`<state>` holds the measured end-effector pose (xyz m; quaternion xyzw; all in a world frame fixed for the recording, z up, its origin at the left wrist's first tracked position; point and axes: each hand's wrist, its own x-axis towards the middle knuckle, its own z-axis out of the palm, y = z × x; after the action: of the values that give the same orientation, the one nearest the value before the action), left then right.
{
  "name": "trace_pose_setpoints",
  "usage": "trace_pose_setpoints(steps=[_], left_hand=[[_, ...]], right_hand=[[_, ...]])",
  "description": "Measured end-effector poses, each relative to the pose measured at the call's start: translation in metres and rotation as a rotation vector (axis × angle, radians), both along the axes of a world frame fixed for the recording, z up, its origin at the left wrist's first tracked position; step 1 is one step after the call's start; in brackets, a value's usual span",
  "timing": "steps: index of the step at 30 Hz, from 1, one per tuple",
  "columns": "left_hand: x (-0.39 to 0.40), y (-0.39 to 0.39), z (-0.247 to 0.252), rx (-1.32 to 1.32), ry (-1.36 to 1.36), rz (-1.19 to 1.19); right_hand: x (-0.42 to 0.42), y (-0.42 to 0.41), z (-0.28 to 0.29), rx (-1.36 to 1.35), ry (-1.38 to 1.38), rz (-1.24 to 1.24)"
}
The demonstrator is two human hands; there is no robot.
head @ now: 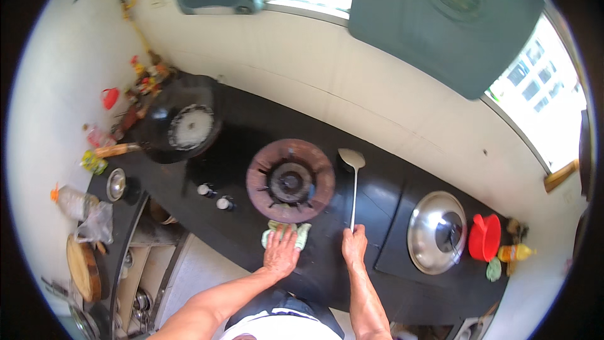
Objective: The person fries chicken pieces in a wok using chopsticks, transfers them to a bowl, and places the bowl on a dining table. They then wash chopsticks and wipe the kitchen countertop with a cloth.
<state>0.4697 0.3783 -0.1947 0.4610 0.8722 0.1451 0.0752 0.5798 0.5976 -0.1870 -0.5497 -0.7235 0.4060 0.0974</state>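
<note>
My left hand (281, 252) lies flat on a pale green cloth (302, 236), pressing it to the black countertop (245, 241) just in front of the gas burner. The burner's round reddish ring (257, 177) surrounds a dark burner head (290, 181). My right hand (354, 245) is closed around the handle end of a metal wok spatula (352, 158). The spatula's blade points away from me, to the right of the burner. Whether the blade rests on the counter or hangs just above it, I cannot tell.
Two control knobs (224, 204) stand left of the burner. A black wok (160, 137) with a wooden handle sits at the back left. Rightward are a steel lid (424, 231) and a red plastic scoop (490, 241). A round wooden chopping board (82, 269) and an oil bottle (73, 200) are at left.
</note>
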Motion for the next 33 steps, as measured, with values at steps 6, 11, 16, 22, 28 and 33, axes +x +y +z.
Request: trace_pose_setpoints(steps=[6, 11, 16, 22, 28, 33], left_hand=[[0.03, 0.031, -0.014, 0.018, 0.009, -0.138], [0.046, 0.068, -0.021, 0.012, 0.046, -0.198], [0.056, 0.105, -0.033, -0.023, 0.083, -0.223], [0.06, 0.168, -0.04, 0.08, -0.057, -0.225], [0.062, 0.198, -0.01, 0.119, -0.137, -0.283], [0.068, 0.144, 0.003, 0.029, -0.037, -0.17]], right_hand=[[0.081, 0.024, 0.032, 0.099, -0.09, -0.084], [0.145, 0.025, 0.014, 0.163, -0.005, -0.143], [0.168, 0.028, 0.014, 0.15, -0.049, -0.186], [0.174, 0.066, 0.01, 0.19, -0.195, -0.143], [0.179, 0.077, -0.001, 0.516, -0.206, -0.146], [0.15, 0.048, 0.025, 0.949, -0.256, -0.027]])
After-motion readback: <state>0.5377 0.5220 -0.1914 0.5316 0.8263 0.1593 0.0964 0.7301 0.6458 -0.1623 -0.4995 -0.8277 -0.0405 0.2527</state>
